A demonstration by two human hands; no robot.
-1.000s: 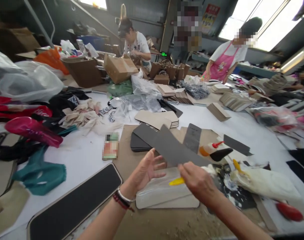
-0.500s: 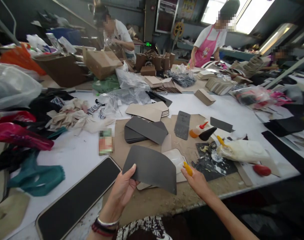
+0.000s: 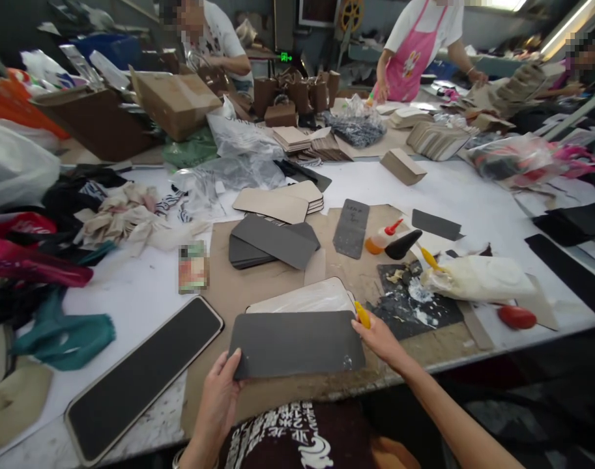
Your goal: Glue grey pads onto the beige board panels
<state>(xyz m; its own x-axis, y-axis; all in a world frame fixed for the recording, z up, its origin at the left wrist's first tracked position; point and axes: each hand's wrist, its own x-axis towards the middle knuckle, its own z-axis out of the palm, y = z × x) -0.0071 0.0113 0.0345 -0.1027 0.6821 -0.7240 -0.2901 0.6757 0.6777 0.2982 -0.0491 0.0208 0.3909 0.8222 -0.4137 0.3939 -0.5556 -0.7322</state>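
L hand point(image 3: 217, 397) pinches the grey panel point(image 3: 297, 345) at its L end, R hand point(image 3: 379, 337) curls round a yellow handle point(image 3: 362, 314) nr its R corner, pale panel point(image 3: 307, 298) just beyond; best w/ a light, level grip.

A dark gray sheet point(image 3: 297, 345), slanted across the far side of the pale panel point(image 3: 302, 296) one second earlier and bowed over it half a second later, now lies straighter along the panel's near side. The left hand point(image 3: 221, 391), open and empty at first, grips the sheet's left end; the right hand point(image 3: 378, 335), off the sheet a half-second ago, is back at its right end with the yellow tool point(image 3: 362, 314). Well beyond the panel, a worker in a pink apron point(image 3: 407, 62) has extended an arm sideways.
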